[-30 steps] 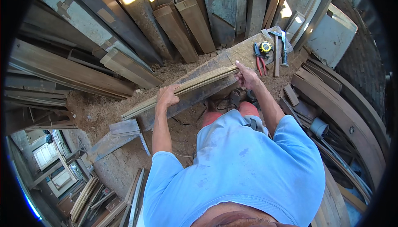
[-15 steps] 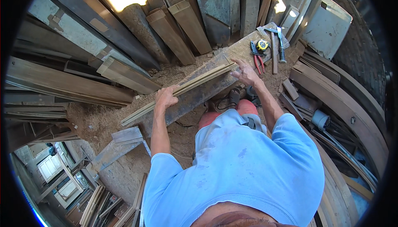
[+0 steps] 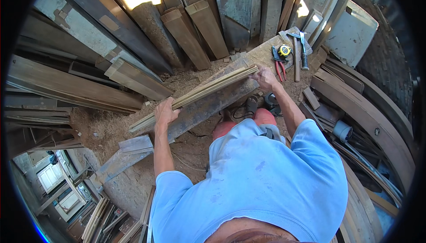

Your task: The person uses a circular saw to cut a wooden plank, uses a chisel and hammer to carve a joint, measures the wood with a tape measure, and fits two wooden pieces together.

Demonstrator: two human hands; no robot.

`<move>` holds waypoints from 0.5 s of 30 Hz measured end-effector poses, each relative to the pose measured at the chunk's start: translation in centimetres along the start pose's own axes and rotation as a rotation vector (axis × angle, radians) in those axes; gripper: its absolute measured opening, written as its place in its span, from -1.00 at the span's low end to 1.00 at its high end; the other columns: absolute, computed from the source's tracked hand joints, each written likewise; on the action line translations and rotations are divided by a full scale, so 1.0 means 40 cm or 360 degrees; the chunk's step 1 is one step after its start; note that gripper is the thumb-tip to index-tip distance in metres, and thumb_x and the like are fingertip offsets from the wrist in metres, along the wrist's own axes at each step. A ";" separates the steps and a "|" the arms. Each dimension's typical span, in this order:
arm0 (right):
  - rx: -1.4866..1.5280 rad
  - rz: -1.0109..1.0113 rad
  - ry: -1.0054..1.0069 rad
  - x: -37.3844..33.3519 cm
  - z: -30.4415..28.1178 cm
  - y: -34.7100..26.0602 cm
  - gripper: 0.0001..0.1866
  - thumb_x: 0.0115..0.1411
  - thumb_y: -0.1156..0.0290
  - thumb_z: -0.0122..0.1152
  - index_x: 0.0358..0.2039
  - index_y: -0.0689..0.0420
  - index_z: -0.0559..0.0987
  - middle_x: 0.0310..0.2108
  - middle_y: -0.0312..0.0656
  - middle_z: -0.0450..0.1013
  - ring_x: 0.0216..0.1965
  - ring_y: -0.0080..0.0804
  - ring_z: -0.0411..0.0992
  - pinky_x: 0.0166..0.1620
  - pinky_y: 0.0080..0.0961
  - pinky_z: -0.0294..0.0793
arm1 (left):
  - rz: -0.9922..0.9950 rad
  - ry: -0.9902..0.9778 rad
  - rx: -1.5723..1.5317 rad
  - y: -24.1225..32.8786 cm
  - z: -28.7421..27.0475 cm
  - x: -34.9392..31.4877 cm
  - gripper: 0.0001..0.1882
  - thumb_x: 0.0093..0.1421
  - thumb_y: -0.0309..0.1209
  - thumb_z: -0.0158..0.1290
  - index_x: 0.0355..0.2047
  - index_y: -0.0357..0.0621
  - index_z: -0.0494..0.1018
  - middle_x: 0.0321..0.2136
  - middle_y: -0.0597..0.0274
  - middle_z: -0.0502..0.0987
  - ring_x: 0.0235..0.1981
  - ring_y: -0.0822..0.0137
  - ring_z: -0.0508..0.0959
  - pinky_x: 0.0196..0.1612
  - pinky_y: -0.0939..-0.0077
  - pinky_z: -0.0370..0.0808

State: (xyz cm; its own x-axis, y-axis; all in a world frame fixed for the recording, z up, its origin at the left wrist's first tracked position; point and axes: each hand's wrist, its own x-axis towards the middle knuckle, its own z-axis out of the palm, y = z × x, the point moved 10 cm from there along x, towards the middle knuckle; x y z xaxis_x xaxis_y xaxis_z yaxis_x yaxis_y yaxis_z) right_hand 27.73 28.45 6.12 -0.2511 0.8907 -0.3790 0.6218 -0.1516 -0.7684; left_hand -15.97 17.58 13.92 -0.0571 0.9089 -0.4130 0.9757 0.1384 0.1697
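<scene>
A bundle of long, thin wooden strips [image 3: 213, 83] lies slantwise over a worn plank [image 3: 195, 115], which serves as a low bench. Wrapped round the strips toward their left end is my left hand [image 3: 166, 111], closed on them. At their far right end my right hand [image 3: 266, 78] grips the bundle, its fingers partly hidden behind the end. Beyond it on the plank lie red-handled pliers [image 3: 279, 63], a yellow tape measure [image 3: 284, 50], a hammer [image 3: 304, 49] and a narrow wood piece [image 3: 297, 60].
Boards and thick timbers [image 3: 186, 36] lean all along the far side. Curved stacked planks [image 3: 355, 101] and scrap fill the right, beside a grey bucket-like piece [image 3: 342, 130]. Sawdust [image 3: 106, 125] covers the ground. Lower left lie a short board [image 3: 135, 144] and stacked strips [image 3: 95, 221].
My left hand has slid left along the strips, toward their near end. My right hand has closed at the far end, where its fingers were more spread before.
</scene>
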 end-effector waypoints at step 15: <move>-0.0228 -0.0164 -0.0126 0.014 0.081 0.043 -0.48 0.24 0.16 0.38 0.12 0.16 0.54 -0.06 0.19 0.59 0.04 0.22 0.52 0.07 -0.01 0.51 | 0.0043 -0.0045 0.0000 -0.030 0.033 0.007 -0.52 -0.06 -0.28 0.43 -0.11 0.02 0.55 -0.32 -0.04 0.69 -0.18 -0.19 0.67 -0.13 -0.11 0.56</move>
State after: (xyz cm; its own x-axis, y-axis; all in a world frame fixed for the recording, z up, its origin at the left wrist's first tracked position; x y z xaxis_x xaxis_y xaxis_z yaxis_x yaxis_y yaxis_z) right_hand 26.25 27.31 2.90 -0.3732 0.8608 -0.3459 0.6877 0.0065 -0.7259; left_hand -16.87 17.15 12.41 -0.0246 0.9009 -0.4334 0.9769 0.1137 0.1810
